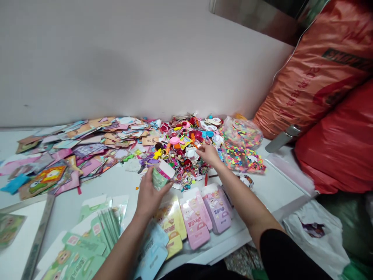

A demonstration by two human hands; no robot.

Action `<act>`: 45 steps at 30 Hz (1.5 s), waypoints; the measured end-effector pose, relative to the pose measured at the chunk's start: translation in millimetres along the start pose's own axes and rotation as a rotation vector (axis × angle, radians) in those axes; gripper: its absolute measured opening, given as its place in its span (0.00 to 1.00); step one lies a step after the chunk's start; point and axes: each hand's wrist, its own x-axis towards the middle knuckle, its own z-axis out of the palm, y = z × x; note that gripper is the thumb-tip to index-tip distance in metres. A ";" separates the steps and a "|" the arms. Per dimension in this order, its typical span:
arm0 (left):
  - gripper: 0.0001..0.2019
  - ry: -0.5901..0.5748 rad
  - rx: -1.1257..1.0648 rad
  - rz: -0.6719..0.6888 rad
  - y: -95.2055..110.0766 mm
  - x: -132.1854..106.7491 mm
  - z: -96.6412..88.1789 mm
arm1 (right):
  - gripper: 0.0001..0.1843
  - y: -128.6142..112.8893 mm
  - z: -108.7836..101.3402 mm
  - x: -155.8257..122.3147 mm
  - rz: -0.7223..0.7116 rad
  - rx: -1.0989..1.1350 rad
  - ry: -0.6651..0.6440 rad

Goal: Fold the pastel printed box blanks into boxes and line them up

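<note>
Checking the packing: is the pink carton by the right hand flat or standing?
Flat: the pink carton lies with its broad printed face upward on the white table.

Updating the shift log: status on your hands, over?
Left hand holding green-and-white carton; right hand at heap of small plastic trinkets; flat pastel cartons lying just nearer.

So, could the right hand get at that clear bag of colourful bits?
Probably yes: the right hand sits close beside the clear plastic bag, with nothing visibly in the way between them.
</note>
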 end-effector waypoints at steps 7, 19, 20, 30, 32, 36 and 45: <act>0.41 0.048 0.064 -0.027 -13.3 -4.0 -22.0 | 0.19 19.3 43.7 40.9 0.143 -0.074 -0.008; 0.42 0.059 0.034 -0.077 -26.1 1.4 -24.1 | 0.12 40.4 -17.6 33.6 -0.015 0.408 -0.077; 0.42 0.057 0.036 -0.081 -26.8 1.3 -24.8 | 0.13 41.8 -23.2 31.2 -0.017 0.479 -0.129; 0.41 0.013 0.040 -0.049 -26.2 3.0 -22.3 | 0.13 71.1 11.0 17.1 0.183 -0.068 -0.433; 0.41 0.001 0.053 -0.046 -27.8 2.9 -21.6 | 0.12 72.0 16.5 14.5 0.173 -0.071 -0.435; 0.41 0.002 0.062 -0.051 -30.8 3.4 -22.0 | 0.11 73.7 -13.6 21.0 0.097 0.003 -0.591; 0.43 -0.006 0.079 -0.052 -23.0 5.0 -13.8 | 0.20 71.3 -57.9 73.3 0.102 0.159 0.053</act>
